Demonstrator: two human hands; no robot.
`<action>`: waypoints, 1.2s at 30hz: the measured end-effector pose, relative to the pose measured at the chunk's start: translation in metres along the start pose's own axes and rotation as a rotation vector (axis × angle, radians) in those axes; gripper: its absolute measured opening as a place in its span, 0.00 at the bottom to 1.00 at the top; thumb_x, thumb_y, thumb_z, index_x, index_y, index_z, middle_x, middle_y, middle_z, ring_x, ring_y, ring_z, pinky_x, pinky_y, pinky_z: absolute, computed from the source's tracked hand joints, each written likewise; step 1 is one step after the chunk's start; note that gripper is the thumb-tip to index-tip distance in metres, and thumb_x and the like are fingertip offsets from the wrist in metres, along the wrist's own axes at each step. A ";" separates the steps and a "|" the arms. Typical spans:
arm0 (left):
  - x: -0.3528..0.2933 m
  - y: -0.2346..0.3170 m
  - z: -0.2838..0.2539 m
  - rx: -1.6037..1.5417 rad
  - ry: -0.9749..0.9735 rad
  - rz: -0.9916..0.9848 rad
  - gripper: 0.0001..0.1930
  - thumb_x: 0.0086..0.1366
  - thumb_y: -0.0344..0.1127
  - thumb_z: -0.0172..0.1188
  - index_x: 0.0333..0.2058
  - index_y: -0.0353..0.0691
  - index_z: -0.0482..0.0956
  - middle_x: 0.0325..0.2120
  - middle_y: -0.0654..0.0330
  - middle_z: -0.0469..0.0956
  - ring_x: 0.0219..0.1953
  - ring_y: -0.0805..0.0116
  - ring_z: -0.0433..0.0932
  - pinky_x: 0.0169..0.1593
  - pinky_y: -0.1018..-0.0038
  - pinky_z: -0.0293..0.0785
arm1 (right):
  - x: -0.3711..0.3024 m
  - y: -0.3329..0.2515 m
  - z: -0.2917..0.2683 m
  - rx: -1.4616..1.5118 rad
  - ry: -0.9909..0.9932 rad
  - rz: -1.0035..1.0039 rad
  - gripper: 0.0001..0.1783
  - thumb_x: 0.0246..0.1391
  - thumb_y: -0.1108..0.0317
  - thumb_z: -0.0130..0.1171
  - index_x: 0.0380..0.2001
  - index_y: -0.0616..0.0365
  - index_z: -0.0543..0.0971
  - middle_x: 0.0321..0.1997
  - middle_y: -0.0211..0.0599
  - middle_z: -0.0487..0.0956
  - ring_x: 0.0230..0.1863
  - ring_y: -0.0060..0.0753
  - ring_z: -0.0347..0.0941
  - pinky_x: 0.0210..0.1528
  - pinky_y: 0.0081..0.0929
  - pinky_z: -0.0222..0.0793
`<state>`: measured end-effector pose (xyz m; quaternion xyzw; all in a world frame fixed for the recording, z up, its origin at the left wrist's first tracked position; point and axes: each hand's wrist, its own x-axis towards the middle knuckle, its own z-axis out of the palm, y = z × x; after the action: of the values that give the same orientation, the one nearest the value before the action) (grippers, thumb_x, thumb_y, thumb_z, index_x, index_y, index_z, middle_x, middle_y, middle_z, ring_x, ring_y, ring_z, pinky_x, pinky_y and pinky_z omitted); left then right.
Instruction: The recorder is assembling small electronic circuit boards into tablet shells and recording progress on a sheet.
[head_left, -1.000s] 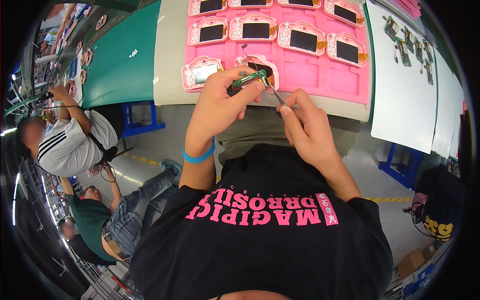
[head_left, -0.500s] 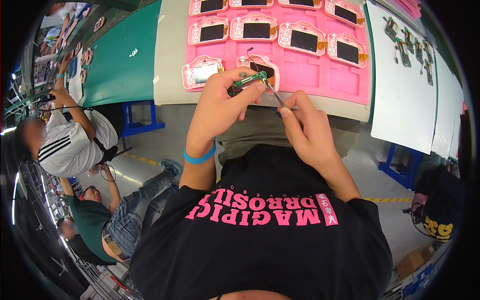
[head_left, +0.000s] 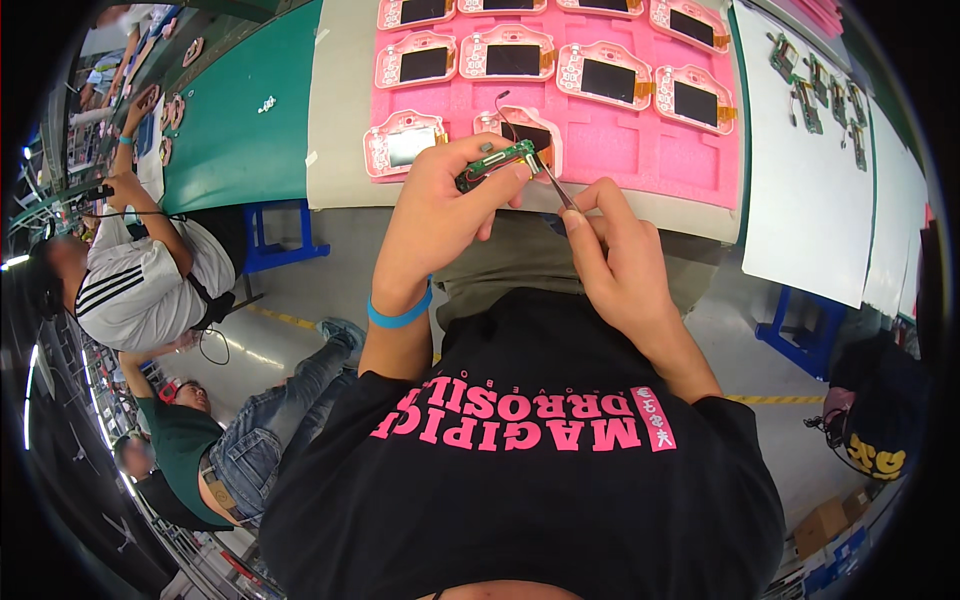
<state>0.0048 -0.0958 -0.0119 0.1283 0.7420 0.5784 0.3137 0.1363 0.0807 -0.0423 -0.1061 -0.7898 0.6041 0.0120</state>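
Observation:
My left hand (head_left: 445, 205) is closed on a small green circuit board (head_left: 497, 163), pinched between thumb and fingers. A thin dark wire rises from the board's far side. My right hand (head_left: 612, 245) grips slim metal tweezers (head_left: 563, 194), whose tips are close to the board's right end; whether they touch it I cannot tell. Just beyond the board, a pink device shell (head_left: 545, 135) with a dark screen lies partly covered by my left hand and the board. Left of it lies another pink shell (head_left: 392, 150) with a lighter, greyish screen.
A pink foam tray (head_left: 690, 165) holds several pink shells with screens and orange flex cables. Several green circuit boards (head_left: 810, 90) lie on the white sheet (head_left: 810, 200) at right. A green mat (head_left: 230, 130) lies at left. Other people work or stand at the far left.
The tweezers' tips have shifted slightly right, away from the board's end. My left hand and the board stay almost still. People at the left have moved a little.

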 end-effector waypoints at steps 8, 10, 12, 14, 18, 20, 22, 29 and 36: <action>0.000 0.003 0.001 -0.035 0.007 -0.023 0.07 0.69 0.34 0.66 0.40 0.37 0.87 0.23 0.67 0.81 0.16 0.81 0.69 0.22 0.83 0.60 | -0.001 -0.001 -0.001 -0.023 -0.009 -0.005 0.04 0.70 0.75 0.58 0.43 0.57 0.73 0.16 0.29 0.71 0.16 0.29 0.60 0.22 0.31 0.56; -0.001 0.003 0.002 -0.036 0.017 -0.027 0.07 0.69 0.35 0.66 0.40 0.37 0.87 0.23 0.67 0.81 0.16 0.81 0.69 0.22 0.83 0.60 | -0.001 0.001 0.000 -0.039 -0.006 -0.009 0.04 0.70 0.75 0.58 0.44 0.57 0.73 0.16 0.29 0.71 0.15 0.29 0.60 0.22 0.31 0.56; -0.001 0.004 0.002 -0.036 0.023 -0.029 0.07 0.70 0.35 0.66 0.39 0.37 0.87 0.23 0.67 0.81 0.16 0.81 0.69 0.22 0.83 0.60 | 0.000 0.001 0.000 -0.047 -0.004 -0.012 0.04 0.70 0.75 0.58 0.44 0.57 0.73 0.16 0.29 0.71 0.15 0.29 0.60 0.22 0.31 0.56; -0.002 0.004 0.002 -0.034 0.026 -0.029 0.07 0.70 0.35 0.66 0.40 0.37 0.87 0.23 0.67 0.81 0.16 0.81 0.69 0.22 0.83 0.61 | 0.000 0.001 0.000 -0.050 -0.004 -0.015 0.04 0.70 0.75 0.58 0.44 0.57 0.73 0.16 0.29 0.71 0.15 0.29 0.60 0.22 0.31 0.56; -0.002 0.004 0.003 -0.029 0.033 -0.032 0.08 0.70 0.35 0.67 0.40 0.37 0.87 0.23 0.67 0.81 0.17 0.81 0.69 0.22 0.83 0.61 | -0.001 0.000 0.000 -0.060 -0.001 -0.015 0.05 0.70 0.75 0.58 0.44 0.57 0.73 0.17 0.29 0.71 0.15 0.30 0.60 0.22 0.31 0.56; -0.002 0.003 0.004 -0.024 0.040 -0.039 0.08 0.70 0.35 0.67 0.41 0.37 0.87 0.23 0.68 0.81 0.17 0.81 0.69 0.22 0.83 0.61 | -0.001 -0.002 0.000 -0.075 0.005 -0.009 0.05 0.69 0.75 0.58 0.44 0.56 0.73 0.17 0.29 0.71 0.16 0.30 0.60 0.22 0.32 0.56; -0.002 0.001 0.003 -0.021 0.044 -0.042 0.08 0.70 0.35 0.67 0.41 0.37 0.87 0.23 0.68 0.81 0.17 0.81 0.69 0.22 0.83 0.60 | -0.001 -0.002 0.000 -0.082 0.009 -0.007 0.05 0.69 0.75 0.58 0.44 0.56 0.73 0.17 0.29 0.71 0.16 0.30 0.60 0.22 0.32 0.57; -0.001 0.000 0.001 0.009 -0.001 -0.010 0.08 0.73 0.30 0.63 0.46 0.35 0.85 0.26 0.62 0.84 0.16 0.82 0.67 0.19 0.84 0.60 | -0.002 0.000 -0.002 -0.044 -0.029 -0.017 0.05 0.70 0.74 0.58 0.44 0.56 0.73 0.16 0.29 0.71 0.16 0.29 0.60 0.23 0.31 0.56; -0.002 0.002 0.001 -0.016 -0.009 -0.009 0.07 0.72 0.29 0.63 0.44 0.35 0.85 0.25 0.63 0.83 0.16 0.82 0.67 0.19 0.84 0.60 | -0.001 0.004 -0.004 0.056 -0.055 0.048 0.04 0.70 0.73 0.58 0.43 0.55 0.73 0.15 0.28 0.70 0.16 0.28 0.60 0.23 0.29 0.54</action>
<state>0.0069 -0.0956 -0.0098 0.1250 0.7365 0.5825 0.3204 0.1389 0.0850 -0.0453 -0.1078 -0.7698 0.6287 -0.0214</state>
